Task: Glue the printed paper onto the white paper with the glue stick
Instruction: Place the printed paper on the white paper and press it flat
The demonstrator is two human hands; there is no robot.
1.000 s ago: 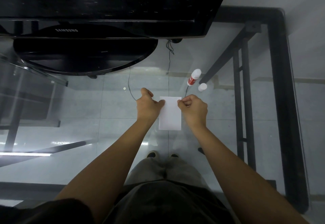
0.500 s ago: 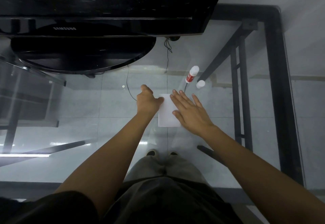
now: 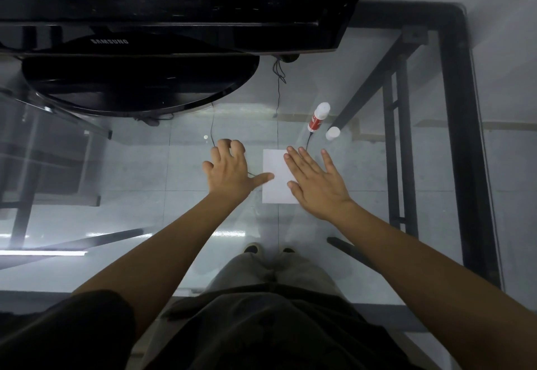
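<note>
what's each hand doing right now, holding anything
Left hand: open, fingers spread on the glass, thumb tip on the paper's left edge, holding nothing.
Right hand: open, lying flat on the paper's right side, holding nothing.

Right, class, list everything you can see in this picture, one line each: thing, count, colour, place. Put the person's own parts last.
paper: 1, white, flat on the glass table, centre, under both hands
glue stick: 1, white with a red label, standing beyond the paper, uncapped
cap: 1, white, just right of the glue stick
monitor: 1, black, at the far side
stand: 1, black, rounded, far left on the table
table: 1, clear glass with a black frame
left hand: 1, thumb on the paper's left edge
right hand: 1, flat, open, on the paper's right side
legs: grey trousers, seen through the glass
</note>
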